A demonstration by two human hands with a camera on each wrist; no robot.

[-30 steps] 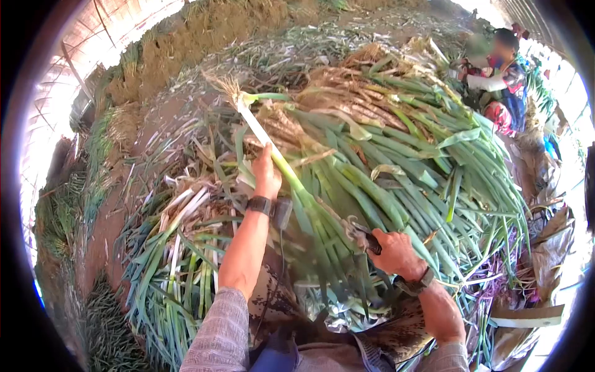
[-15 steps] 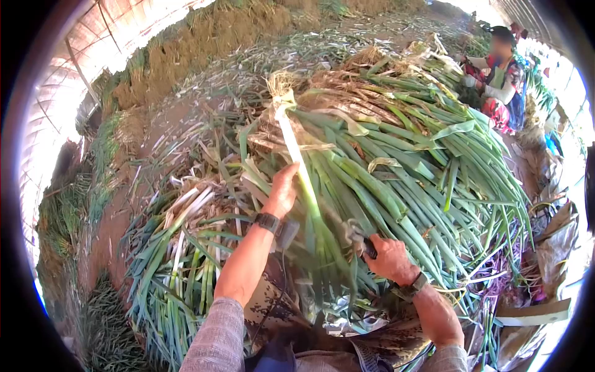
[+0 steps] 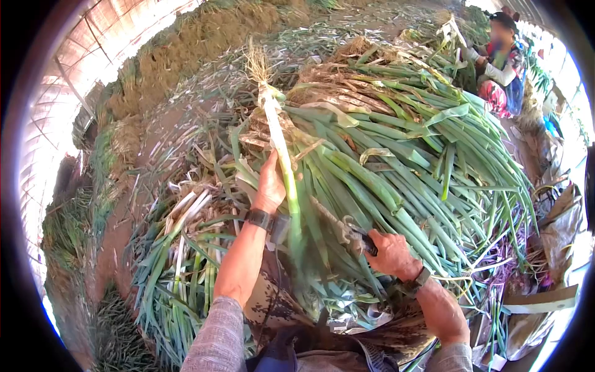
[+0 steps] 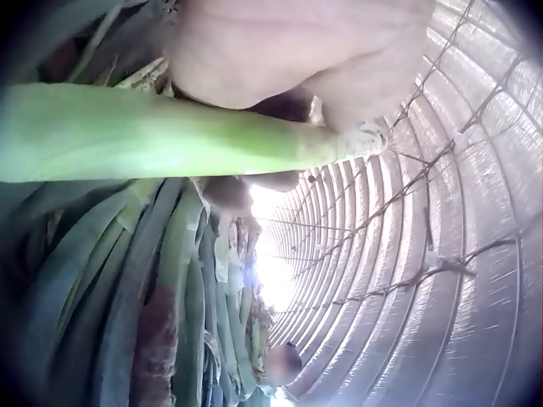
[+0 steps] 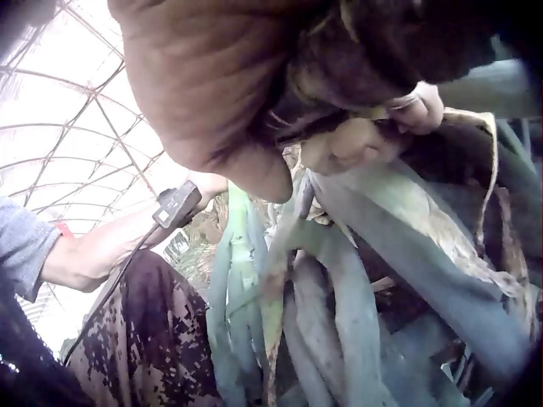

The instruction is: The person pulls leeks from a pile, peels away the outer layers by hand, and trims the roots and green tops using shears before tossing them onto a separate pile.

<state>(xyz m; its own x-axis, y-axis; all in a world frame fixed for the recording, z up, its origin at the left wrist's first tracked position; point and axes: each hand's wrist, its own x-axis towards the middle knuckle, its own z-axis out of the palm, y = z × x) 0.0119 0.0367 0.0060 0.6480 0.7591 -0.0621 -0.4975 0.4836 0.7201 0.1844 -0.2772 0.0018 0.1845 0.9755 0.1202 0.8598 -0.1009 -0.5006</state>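
My left hand (image 3: 271,183) grips a long green onion (image 3: 282,152) around its pale shank, the root end pointing up and away. In the left wrist view, its green stem (image 4: 161,140) passes under the palm, with fingertips showing below. My right hand (image 3: 390,253) holds a black-handled tool (image 3: 370,243) with a greyish head and a thin, brownish, stick-like front part pointing towards the onion's leaves. In the right wrist view, curled fingers (image 5: 365,140) surround something dark, mostly hidden; green leaves hang below them. What kind of tool this is I cannot tell.
A large heap of green onions (image 3: 396,155) spreads ahead and to the right. A smaller pile (image 3: 180,260) lies at the left. Leaf scraps (image 3: 186,124) litter the ground. Another person (image 3: 501,68) sits at the far right. Camouflage-patterned trousers (image 3: 279,297) cover my legs.
The onion's root end swung right, then back left to stand nearly upright. My left hand dipped right and returned, while the right hand with its tool stayed nearly in place.
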